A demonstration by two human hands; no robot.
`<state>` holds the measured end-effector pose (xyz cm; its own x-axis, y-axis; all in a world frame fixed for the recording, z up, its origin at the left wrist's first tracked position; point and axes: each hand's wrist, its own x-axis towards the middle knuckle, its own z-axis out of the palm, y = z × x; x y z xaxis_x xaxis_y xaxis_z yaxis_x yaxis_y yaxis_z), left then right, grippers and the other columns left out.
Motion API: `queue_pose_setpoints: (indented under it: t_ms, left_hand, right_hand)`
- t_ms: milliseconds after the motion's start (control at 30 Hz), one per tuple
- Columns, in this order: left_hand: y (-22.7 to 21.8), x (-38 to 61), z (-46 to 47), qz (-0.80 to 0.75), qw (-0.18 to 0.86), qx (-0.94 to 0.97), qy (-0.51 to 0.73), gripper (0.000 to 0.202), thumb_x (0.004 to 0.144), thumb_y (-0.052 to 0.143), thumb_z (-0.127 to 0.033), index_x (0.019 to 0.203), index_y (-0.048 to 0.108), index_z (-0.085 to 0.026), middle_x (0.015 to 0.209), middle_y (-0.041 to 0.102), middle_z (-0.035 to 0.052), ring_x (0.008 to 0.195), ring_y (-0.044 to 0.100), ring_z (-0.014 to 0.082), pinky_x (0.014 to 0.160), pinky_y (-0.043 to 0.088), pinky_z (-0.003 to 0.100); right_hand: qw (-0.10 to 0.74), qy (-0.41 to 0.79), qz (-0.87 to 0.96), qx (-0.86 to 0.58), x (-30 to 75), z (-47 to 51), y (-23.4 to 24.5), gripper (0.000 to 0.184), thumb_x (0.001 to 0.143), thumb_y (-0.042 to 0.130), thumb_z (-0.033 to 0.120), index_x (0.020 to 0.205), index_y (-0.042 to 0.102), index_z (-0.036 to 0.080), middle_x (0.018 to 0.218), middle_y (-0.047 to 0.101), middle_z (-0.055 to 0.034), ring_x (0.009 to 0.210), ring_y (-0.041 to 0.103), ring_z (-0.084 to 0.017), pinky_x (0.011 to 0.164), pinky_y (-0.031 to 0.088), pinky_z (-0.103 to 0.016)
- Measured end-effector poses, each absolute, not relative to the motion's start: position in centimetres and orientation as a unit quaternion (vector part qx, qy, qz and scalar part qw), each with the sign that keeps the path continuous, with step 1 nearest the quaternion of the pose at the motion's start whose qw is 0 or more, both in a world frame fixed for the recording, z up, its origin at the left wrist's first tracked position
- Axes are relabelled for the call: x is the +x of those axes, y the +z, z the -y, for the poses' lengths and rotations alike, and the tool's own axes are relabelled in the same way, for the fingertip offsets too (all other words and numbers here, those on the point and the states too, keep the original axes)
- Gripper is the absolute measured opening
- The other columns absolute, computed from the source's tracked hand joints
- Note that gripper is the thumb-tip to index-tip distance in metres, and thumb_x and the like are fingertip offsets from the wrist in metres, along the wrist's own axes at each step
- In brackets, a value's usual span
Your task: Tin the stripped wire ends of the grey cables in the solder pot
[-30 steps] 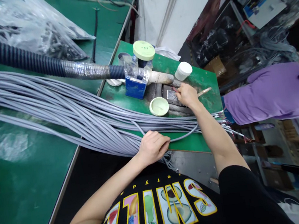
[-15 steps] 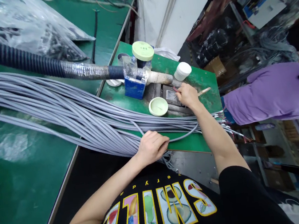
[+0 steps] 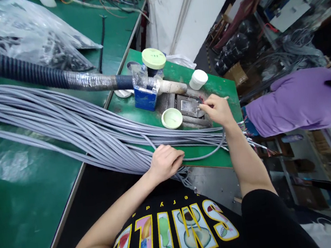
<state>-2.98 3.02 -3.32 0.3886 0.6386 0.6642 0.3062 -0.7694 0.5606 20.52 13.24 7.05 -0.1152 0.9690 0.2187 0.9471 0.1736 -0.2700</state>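
My left hand is closed at the front edge of the bench, beside a bundle of grey cables. A single grey cable runs from its fingertips and loops up behind my right forearm. My right hand is pinched closed over a dark metal block with a shiny rectangular surface. Red wire ends show just past its fingers. Something small and pale at the fingertips is too small to name. The tip of a wooden stick shows behind this hand. A pale green open tub stands left of the block.
A ribbed black hose ends in a pale nozzle beside the block, over a blue box. A white lidded jar and a green-lidded container stand behind. A person in purple is at the right.
My right hand has moved a little right and toward me, and turned over the block. The cable's loop sags lower and wider. My left hand keeps its place.
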Motion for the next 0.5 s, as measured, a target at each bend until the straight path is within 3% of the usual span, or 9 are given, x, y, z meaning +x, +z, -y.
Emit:
queue_pose_setpoints:
  t_ms: [100, 200, 333, 400, 500]
  left_hand:
    - [-2.7, -2.7, -2.9, -0.305, 0.25, 0.776, 0.492, 0.009, 0.084, 0.058, -0.023, 0.084, 0.066, -0.019, 0.067, 0.067, 0.0015, 0.063, 0.056, 0.0128, 0.061, 0.036, 0.029]
    - [-1.3, -1.7, -2.9, -0.326, 0.435, 0.641, 0.542, 0.012, 0.082, 0.062, -0.027, 0.089, 0.067, -0.019, 0.072, 0.067, 0.0017, 0.066, 0.058, 0.0119, 0.064, 0.043, 0.027]
    - [0.3, 1.0, -3.3, -0.239, 0.672, 0.435, 0.549, 0.04, 0.069, 0.076, -0.031, 0.105, 0.063, -0.019, 0.084, 0.067, 0.0027, 0.071, 0.059, 0.0108, 0.066, 0.047, 0.024]
    - [0.7, 2.5, -3.4, -0.199, 0.722, 0.369, 0.55, 0.045, 0.064, 0.08, -0.03, 0.105, 0.063, -0.021, 0.083, 0.066, 0.0015, 0.07, 0.059, 0.0099, 0.063, 0.047, 0.022]
    - [1.1, 3.8, -3.2, -0.192, 0.733, 0.314, 0.572, 0.036, 0.064, 0.08, -0.032, 0.095, 0.065, -0.021, 0.073, 0.063, -0.0021, 0.061, 0.055, 0.0074, 0.058, 0.045, 0.021]
  right_hand:
    - [0.266, 0.082, 0.734, -0.619, 20.3, -10.0, 8.3, 0.029, 0.078, 0.057, 0.032, 0.053, 0.052, 0.019, 0.062, 0.049, -0.0003, 0.062, 0.049, -0.014, 0.061, 0.038, -0.029]
    - [0.327, 0.145, 0.72, -0.595, 19.3, -7.0, 8.9, 0.028, 0.08, 0.058, 0.031, 0.056, 0.054, 0.019, 0.065, 0.051, 0.0, 0.064, 0.05, -0.014, 0.061, 0.039, -0.029]
    - [0.367, 0.22, 0.711, -0.558, 17.7, -4.5, 9.5, 0.025, 0.082, 0.059, 0.027, 0.059, 0.056, 0.018, 0.067, 0.05, 0.0004, 0.064, 0.049, -0.012, 0.06, 0.037, -0.027]
    - [0.378, 0.243, 0.712, -0.54, 17.0, -3.7, 9.6, 0.028, 0.082, 0.06, 0.028, 0.057, 0.053, 0.018, 0.065, 0.047, 0.0011, 0.062, 0.046, -0.011, 0.058, 0.036, -0.027]
    - [0.386, 0.268, 0.711, -0.524, 16.2, -3.0, 9.8, 0.033, 0.083, 0.061, 0.032, 0.055, 0.048, 0.018, 0.064, 0.044, 0.0016, 0.061, 0.044, -0.011, 0.057, 0.035, -0.026]
